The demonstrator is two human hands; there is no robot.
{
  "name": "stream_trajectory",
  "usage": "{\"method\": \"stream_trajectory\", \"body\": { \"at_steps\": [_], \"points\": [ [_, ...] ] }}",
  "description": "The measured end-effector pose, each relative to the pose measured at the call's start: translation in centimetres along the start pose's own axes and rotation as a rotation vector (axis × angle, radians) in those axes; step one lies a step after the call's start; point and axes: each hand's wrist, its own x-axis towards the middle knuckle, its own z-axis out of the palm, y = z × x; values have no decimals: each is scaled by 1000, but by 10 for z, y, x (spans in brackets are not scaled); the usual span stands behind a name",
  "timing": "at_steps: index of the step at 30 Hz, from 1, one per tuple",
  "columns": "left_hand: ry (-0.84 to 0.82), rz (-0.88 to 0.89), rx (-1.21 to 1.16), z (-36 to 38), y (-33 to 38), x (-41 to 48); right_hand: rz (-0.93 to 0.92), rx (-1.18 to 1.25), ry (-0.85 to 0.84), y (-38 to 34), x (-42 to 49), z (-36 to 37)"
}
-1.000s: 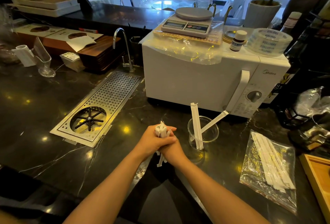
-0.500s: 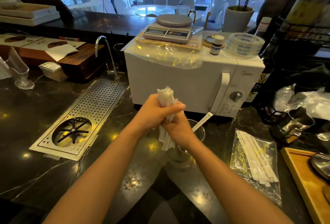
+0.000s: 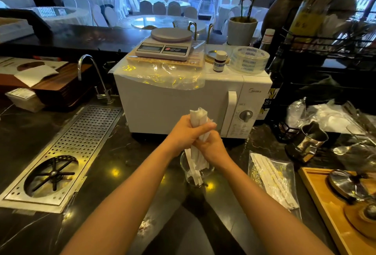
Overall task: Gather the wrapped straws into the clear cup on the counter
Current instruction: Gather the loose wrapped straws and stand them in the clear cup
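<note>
In front of the white microwave (image 3: pixel 175 110), both hands clamp one bundle of wrapped straws (image 3: pixel 198 132): left hand (image 3: pixel 188 132) above, right hand (image 3: pixel 211 147) below. The bundle's lower ends dip into the clear cup (image 3: pixel 184 165) on the table (image 3: pixel 30 132).

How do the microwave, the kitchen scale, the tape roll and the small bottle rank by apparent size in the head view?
1. microwave
2. kitchen scale
3. tape roll
4. small bottle
All four stand at about the same distance, so the order looks reliable.

Microwave (image 3: pixel 173 108) crowds behind the cup (image 3: pixel 184 165) — counter (image 3: pixel 126 153) left lies open.
</note>
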Motion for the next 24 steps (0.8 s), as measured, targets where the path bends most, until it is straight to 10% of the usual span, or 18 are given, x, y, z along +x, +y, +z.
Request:
{"method": "stream_trajectory", "body": {
  "at_steps": [14, 24],
  "points": [
    [-3, 53, 233, -2, -38, 3, -54, -258, 0, 25, 2, -10],
    [-112, 82, 1024, -7, -52, -2, -223, -818, -40, 33, -10, -27]
  ]
}}
